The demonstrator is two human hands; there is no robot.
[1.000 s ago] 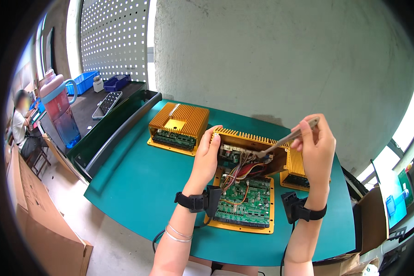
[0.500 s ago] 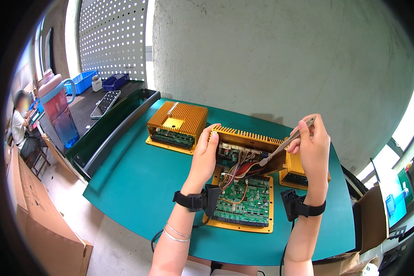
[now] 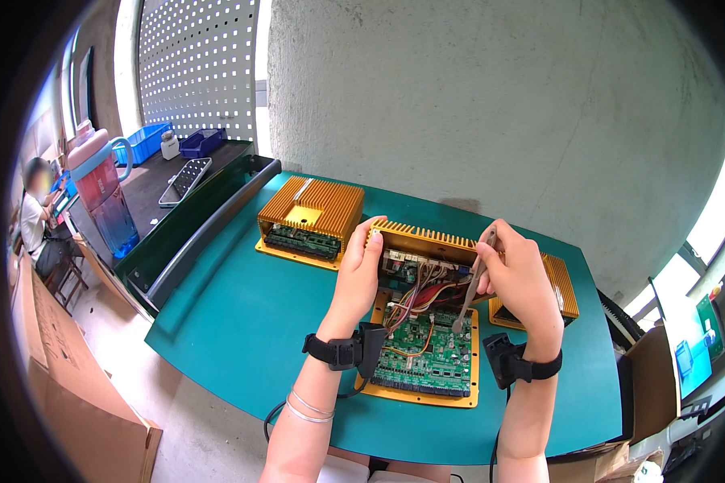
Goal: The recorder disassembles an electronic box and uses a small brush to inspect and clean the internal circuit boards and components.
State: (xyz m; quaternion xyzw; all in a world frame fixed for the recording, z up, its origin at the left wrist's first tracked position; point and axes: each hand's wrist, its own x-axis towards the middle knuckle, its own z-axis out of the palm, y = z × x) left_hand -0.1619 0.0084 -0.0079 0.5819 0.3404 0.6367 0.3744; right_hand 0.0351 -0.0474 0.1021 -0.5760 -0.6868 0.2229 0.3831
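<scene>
My left hand (image 3: 356, 278) is closed on the left end of a gold finned metal cover (image 3: 428, 234), which stands tilted up behind a green circuit board (image 3: 447, 358) on a gold base plate. Between my right hand's (image 3: 524, 274) fingers is a slim grey spatula-like tool (image 3: 470, 294). Its widened tip points down at the upper right of the board; I cannot tell whether it touches. Coloured wires (image 3: 408, 310) run from connectors inside the cover to the board. My right hand hides the cover's right end.
One gold finned unit (image 3: 314, 205) sits at the back left of the green table (image 3: 258, 330); another (image 3: 560, 282) is partly behind my right hand. Left of the table are a pink and blue bottle (image 3: 103, 189), a phone (image 3: 185, 182) and blue bins (image 3: 145, 143). A person sits far left.
My right hand has moved left and slightly down. The tool has swung steeper, its tip going from the wires by the cover down to over the board. My left hand and the cover stay put.
</scene>
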